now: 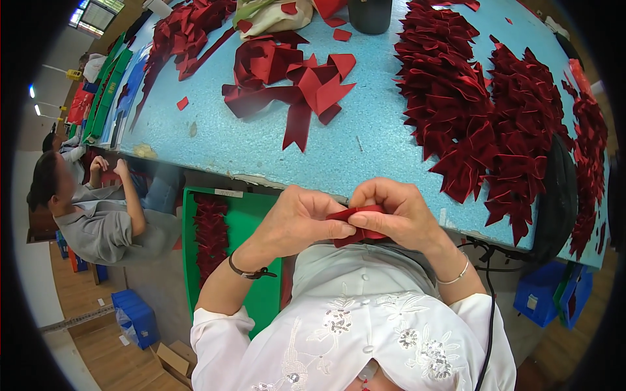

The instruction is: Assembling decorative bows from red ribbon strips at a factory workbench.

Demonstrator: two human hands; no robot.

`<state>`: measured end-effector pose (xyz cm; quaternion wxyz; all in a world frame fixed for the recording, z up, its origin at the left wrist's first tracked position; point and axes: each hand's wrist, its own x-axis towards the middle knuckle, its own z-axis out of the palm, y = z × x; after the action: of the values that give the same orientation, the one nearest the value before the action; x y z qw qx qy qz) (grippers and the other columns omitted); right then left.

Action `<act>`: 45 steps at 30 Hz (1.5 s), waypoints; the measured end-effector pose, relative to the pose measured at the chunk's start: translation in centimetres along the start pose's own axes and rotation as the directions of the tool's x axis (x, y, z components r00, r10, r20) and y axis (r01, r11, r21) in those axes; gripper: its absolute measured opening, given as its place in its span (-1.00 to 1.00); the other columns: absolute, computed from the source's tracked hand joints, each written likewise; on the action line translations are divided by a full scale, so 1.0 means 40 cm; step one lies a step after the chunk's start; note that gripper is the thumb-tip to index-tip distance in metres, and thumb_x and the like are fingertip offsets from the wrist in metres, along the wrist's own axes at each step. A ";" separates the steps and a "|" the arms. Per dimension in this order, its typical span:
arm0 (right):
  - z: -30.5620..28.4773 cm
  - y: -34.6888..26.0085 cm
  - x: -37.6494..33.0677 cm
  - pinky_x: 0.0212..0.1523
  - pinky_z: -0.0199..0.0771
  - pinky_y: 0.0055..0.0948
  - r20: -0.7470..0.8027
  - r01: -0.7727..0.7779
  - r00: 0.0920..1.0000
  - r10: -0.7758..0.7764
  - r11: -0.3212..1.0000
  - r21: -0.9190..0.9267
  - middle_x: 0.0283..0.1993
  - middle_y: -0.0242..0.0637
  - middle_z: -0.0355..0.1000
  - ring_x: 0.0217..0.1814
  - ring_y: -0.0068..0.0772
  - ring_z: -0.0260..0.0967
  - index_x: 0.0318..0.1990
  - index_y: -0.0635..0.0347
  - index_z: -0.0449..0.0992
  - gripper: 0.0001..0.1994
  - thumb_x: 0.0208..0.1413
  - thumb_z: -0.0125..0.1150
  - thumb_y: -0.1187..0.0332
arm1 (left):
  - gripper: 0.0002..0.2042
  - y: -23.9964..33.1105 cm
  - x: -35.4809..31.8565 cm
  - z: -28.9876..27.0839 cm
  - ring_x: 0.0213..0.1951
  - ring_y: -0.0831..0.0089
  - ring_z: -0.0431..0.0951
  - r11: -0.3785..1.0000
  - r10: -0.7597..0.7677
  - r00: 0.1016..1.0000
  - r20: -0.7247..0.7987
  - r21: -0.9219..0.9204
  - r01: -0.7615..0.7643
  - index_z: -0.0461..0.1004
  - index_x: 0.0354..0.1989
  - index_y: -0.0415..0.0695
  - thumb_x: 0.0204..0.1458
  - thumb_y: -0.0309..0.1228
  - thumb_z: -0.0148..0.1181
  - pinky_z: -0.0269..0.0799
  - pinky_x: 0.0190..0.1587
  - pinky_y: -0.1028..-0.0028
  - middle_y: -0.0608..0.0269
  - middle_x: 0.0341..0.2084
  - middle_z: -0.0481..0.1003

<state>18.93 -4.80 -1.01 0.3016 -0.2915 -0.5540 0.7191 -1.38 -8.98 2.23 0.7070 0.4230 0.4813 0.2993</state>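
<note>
Close to my body, just off the front edge of the table, a folded piece of dark red velvet ribbon [343, 214] is pinched between both hands. My left hand [301, 215] grips its left side with thumb and fingers. The right side is held by my right hand [396, 212], its thumb pressed on top and fingers curled behind. My fingers cover much of the fold. Beyond my hands, loose red ribbon strips [297, 78] with notched ends lie in a loose pile on the blue table [215, 140].
Rows of finished-looking red bows [450, 98] cover the table's right side, beside a black bag [557, 202]. A green bin [189, 254] with bows stands by my left arm. A dark cup [370, 14] sits at the back. Another person [98, 218] sits at left.
</note>
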 end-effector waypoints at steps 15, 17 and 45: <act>-0.030 -0.033 -0.018 -0.51 0.26 -0.61 -0.068 -0.015 0.997 -0.025 0.846 -0.532 -0.53 -0.42 0.39 -0.52 -0.68 0.23 -0.41 0.29 0.48 -0.82 -0.13 0.38 0.46 | -0.90 -0.009 -0.023 0.001 -0.47 0.67 0.50 0.998 0.020 0.991 -0.131 0.056 -0.013 0.57 -0.37 -0.32 -0.06 -0.57 0.29 0.38 -0.42 0.69 0.25 -0.51 0.56; -0.025 -0.029 -0.018 -0.52 0.25 -0.59 -0.058 0.064 0.989 -0.132 0.762 -0.644 -0.55 -0.39 0.38 -0.54 -0.65 0.23 -0.42 0.29 0.47 -0.82 -0.14 0.38 0.47 | -0.90 -0.007 -0.023 0.004 -0.47 0.67 0.50 0.998 0.029 0.990 -0.139 0.056 -0.022 0.57 -0.37 -0.32 -0.06 -0.56 0.29 0.38 -0.42 0.69 0.25 -0.51 0.56; -0.013 -0.025 -0.006 -0.55 0.19 -0.62 -0.111 -0.001 0.992 -0.054 0.897 -0.442 -0.60 -0.43 0.37 -0.56 -0.72 0.19 -0.39 0.31 0.54 -0.87 -0.08 0.33 0.45 | -0.82 -0.021 -0.003 -0.001 -0.44 0.70 0.47 0.994 0.105 0.952 -0.288 0.061 -0.091 0.55 -0.25 -0.36 -0.03 -0.54 0.27 0.38 -0.39 0.68 0.28 -0.47 0.57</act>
<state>19.58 -4.48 -0.12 0.2703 -0.3873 -0.6872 0.5519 -1.44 -9.43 1.53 0.6029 0.4142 0.5653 0.3814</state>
